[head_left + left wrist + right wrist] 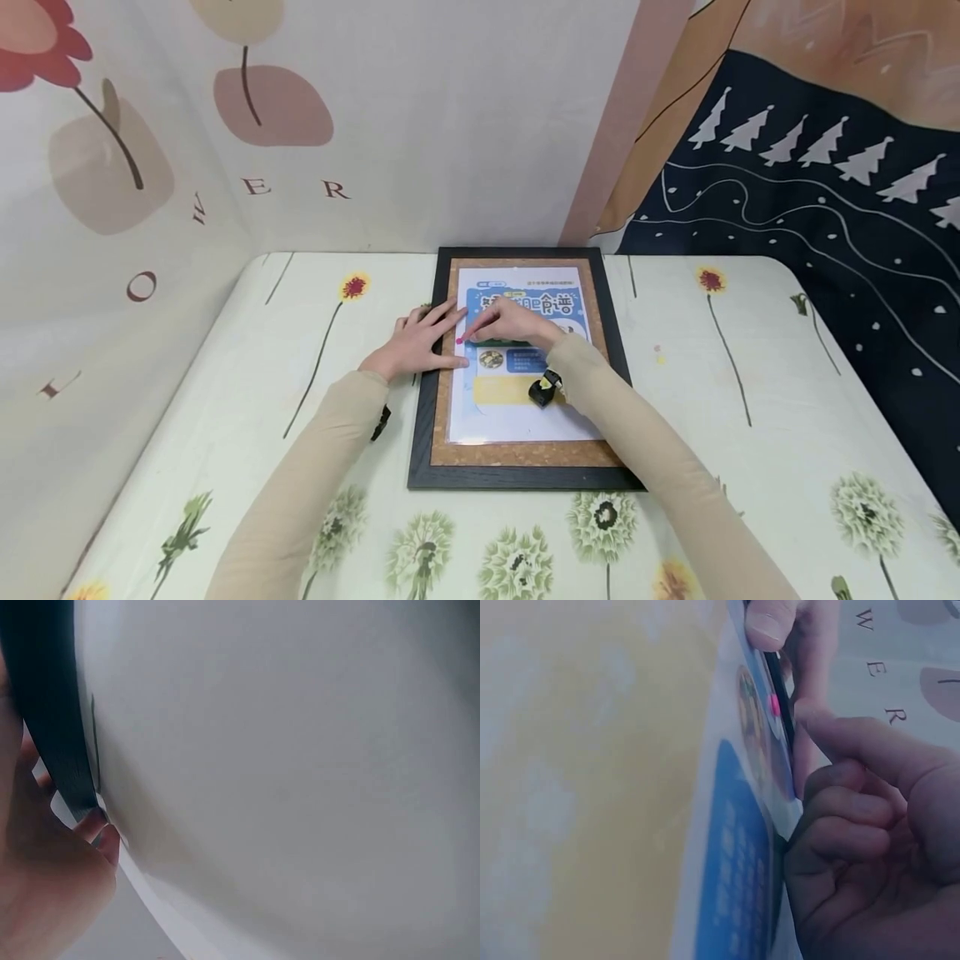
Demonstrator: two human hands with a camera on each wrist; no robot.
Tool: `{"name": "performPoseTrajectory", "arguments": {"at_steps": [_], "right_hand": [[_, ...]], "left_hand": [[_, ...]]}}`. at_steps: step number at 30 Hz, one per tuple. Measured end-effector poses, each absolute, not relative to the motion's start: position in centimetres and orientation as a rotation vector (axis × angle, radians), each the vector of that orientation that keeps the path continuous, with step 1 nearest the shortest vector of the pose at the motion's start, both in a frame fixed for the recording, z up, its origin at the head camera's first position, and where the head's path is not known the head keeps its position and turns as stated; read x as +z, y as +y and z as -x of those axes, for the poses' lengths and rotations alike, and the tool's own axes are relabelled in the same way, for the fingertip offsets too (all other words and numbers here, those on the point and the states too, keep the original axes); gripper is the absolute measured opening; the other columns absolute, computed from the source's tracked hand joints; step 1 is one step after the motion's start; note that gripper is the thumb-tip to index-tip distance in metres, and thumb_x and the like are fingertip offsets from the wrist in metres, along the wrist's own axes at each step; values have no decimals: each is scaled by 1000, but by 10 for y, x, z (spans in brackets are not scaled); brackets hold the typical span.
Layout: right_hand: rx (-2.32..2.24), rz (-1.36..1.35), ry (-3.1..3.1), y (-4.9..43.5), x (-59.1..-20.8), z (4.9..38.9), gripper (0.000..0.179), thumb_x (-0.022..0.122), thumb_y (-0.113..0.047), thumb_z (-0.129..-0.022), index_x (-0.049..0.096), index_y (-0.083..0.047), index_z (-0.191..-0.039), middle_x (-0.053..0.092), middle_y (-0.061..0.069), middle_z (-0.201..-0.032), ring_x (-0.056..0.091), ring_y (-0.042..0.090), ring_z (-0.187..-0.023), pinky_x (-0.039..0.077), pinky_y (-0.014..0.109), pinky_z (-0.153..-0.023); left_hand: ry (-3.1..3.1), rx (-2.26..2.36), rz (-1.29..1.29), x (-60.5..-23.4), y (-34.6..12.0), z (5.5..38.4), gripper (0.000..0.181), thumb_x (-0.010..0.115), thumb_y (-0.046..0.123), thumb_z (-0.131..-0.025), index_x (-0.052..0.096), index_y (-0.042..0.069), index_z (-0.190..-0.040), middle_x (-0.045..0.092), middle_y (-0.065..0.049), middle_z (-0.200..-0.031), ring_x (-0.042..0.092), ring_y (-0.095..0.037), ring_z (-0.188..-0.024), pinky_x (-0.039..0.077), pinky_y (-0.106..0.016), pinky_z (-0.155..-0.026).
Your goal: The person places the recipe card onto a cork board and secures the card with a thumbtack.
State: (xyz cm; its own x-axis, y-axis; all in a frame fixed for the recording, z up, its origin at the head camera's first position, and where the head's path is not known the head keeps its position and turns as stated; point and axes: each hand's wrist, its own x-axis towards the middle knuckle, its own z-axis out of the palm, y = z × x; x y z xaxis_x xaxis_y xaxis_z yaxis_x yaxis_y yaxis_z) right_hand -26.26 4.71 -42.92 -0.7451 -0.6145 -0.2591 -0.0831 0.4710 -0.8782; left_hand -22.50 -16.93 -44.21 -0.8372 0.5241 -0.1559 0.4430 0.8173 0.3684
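A black-framed cork board (517, 455) lies on the table, with a printed poster sheet (525, 425) in blue, white and yellow on it. A pink push pin (459, 340) sits at the sheet's left edge; the right wrist view also shows its pink head (774, 705). My left hand (415, 343) rests across the board's left side, fingers spread, thumb below the pin. My right hand (513, 321) reaches over the sheet to the pin. One finger is extended with its tip (810, 716) close beside the pin, a small gap showing; the other fingers are curled, holding nothing.
A flower-patterned cloth (225, 383) covers the table. The board's far edge lies near a pale printed curtain (450, 150) behind. A dark curtain with white trees (810, 183) hangs at the right. A black wrist device (545, 388) is above the sheet.
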Motion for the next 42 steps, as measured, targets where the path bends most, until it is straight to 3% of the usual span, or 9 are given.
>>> {"name": "performPoseTrajectory", "arguments": {"at_steps": [10,26,34,42], "right_hand": [[-1275,571,2141,69,-424,255,16,67,-11,-91,77,-7,-103,72,3,-97,35,11,-50,32,25,-53],[-1322,524,2162,103,-422,246,18,69,-13,-90,76,-5,-105,71,6,-96,44,17,-60,34,26,-58],[-1354,515,2176,118,-424,240,21,68,-12,-90,74,-4,-108,53,2,-68,42,16,-57,34,26,-58],[-1367,442,2218,137,-419,232,26,67,-16,-90,71,-5,-113,63,8,-99,51,23,-75,42,31,-65]], "left_hand": [[2763,454,-731,-443,-171,225,91,64,58,-86,19,20,-156,8,-5,-161,15,-46,-137,18,-61,-101],[2759,466,-730,-442,-170,226,92,64,58,-85,20,21,-156,8,-5,-161,15,-45,-137,18,-61,-101],[2759,477,-743,-445,-171,225,92,65,58,-85,21,21,-156,9,-6,-161,15,-46,-137,18,-62,-101],[2760,498,-754,-445,-170,224,92,65,57,-85,21,21,-156,9,-5,-161,14,-46,-137,19,-61,-99]]}}
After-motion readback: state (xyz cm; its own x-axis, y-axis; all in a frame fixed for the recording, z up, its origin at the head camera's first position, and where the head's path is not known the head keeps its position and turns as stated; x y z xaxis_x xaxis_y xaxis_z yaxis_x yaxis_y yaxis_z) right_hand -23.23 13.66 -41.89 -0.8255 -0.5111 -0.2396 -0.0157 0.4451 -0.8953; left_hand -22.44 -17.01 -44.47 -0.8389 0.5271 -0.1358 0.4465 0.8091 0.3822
